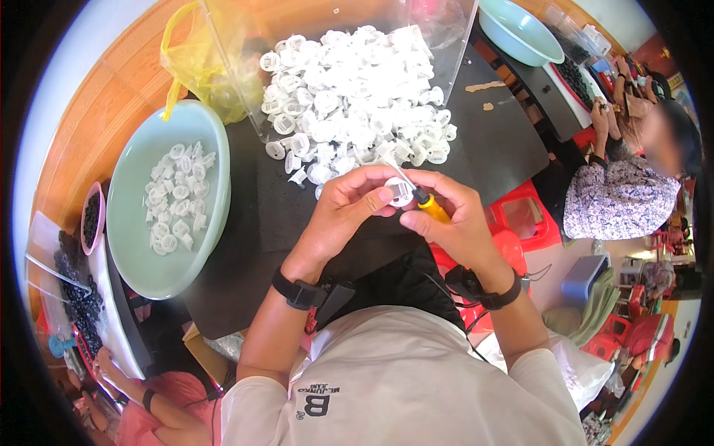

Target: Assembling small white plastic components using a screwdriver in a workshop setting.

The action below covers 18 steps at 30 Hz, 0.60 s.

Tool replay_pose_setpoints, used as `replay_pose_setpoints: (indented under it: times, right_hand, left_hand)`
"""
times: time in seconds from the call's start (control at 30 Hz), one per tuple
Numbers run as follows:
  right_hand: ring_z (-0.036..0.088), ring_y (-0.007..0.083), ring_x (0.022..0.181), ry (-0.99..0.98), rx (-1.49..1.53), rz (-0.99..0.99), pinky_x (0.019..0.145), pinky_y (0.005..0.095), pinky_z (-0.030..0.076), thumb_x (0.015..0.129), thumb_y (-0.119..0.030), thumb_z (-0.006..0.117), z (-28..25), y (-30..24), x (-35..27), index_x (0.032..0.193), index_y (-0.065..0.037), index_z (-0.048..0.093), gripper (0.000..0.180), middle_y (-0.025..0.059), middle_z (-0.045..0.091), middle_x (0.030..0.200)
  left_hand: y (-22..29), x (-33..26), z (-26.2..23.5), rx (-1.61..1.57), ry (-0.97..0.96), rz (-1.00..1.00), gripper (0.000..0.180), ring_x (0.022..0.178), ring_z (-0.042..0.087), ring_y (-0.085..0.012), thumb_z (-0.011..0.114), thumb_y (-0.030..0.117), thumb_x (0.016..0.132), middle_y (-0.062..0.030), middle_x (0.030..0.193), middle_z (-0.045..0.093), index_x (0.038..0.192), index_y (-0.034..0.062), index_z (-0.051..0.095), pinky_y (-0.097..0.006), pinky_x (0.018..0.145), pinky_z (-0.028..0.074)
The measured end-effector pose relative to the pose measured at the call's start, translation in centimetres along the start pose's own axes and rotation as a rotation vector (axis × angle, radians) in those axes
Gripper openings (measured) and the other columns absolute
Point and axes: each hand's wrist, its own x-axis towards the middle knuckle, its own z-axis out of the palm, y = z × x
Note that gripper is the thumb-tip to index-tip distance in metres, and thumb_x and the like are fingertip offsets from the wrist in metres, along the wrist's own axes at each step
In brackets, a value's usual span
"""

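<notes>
In my left hand [342,212] a small round white plastic part [399,192] is pinched between thumb and fingers. My right hand [450,215] grips a small screwdriver-like tool [434,209] with a yellow and black handle. Its thin light shaft slants up and to the left, past the part; whether the tip touches the part I cannot tell. Just beyond my fingers spreads a large heap of similar white plastic parts [349,97]. To the left, a pale green basin [126,223] holds several more of them.
Clear upright panels [223,67] stand around the heap. A yellow plastic bag [190,63] hangs at the back left. The dark table [491,149] extends right, with red stools [520,215] below. Co-workers sit on both sides, near black parts [82,305] and a blue basin [520,33].
</notes>
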Motion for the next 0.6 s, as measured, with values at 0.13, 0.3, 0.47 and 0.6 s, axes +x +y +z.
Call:
replay_pose_setpoints:
  times: [0.13, 0.3, 0.47, 0.6]
  right_hand:
    - [0.05, 0.0021, 0.06, -0.028, 0.101, 0.242, 0.05, 0.018, 0.04, 0.085, -0.004, 0.067, -0.4, -0.3, 0.2, 0.118, -0.002, 0.059, 0.034, 0.0004, 0.063, 0.086]
    - [0.049, 0.0029, 0.058, 0.046, 0.107, 0.226, 0.049, 0.0189, 0.04, 0.085, -0.006, 0.068, 0.1, -0.6, 0.3, 0.117, -0.003, 0.06, 0.033, 0.0006, 0.062, 0.084]
    - [0.053, 0.0106, 0.062, 0.044, -0.227, -0.15, 0.055, 0.026, 0.044, 0.084, -0.006, 0.066, -0.9, -0.2, -0.4, 0.12, -0.003, 0.059, 0.037, 0.0068, 0.062, 0.081]
    - [0.052, 0.0221, 0.062, -0.037, -0.512, -0.015, 0.056, 0.032, 0.042, 0.086, -0.003, 0.061, -1.8, -2.6, -2.7, 0.126, -0.01, 0.058, 0.041, 0.0105, 0.054, 0.074]
  left_hand:
    - [0.4, 0.0, 0.3, -0.003, 0.015, -0.011, 0.032, 0.099, 0.061, -0.0138, 0.063, 0.014, 0.091, -0.0068, 0.111, 0.064, 0.12, 0.0022, 0.058, -0.029, 0.083, 0.051]
    - [-0.6, 0.2, -0.1, 0.01, -0.033, 0.047, 0.033, 0.098, 0.061, -0.0144, 0.066, 0.012, 0.089, -0.0069, 0.111, 0.064, 0.12, 0.0022, 0.059, -0.03, 0.084, 0.051]
    - [-0.7, 0.1, 0.1, -0.068, 0.012, 0.004, 0.033, 0.097, 0.061, -0.0154, 0.067, 0.008, 0.087, -0.0074, 0.11, 0.064, 0.119, 0.0017, 0.059, -0.03, 0.087, 0.052]
    - [-0.9, 0.1, -0.3, -0.132, 0.03, -0.001, 0.034, 0.097, 0.062, -0.0144, 0.067, 0.004, 0.086, -0.0076, 0.107, 0.065, 0.118, 0.0012, 0.06, -0.029, 0.087, 0.052]
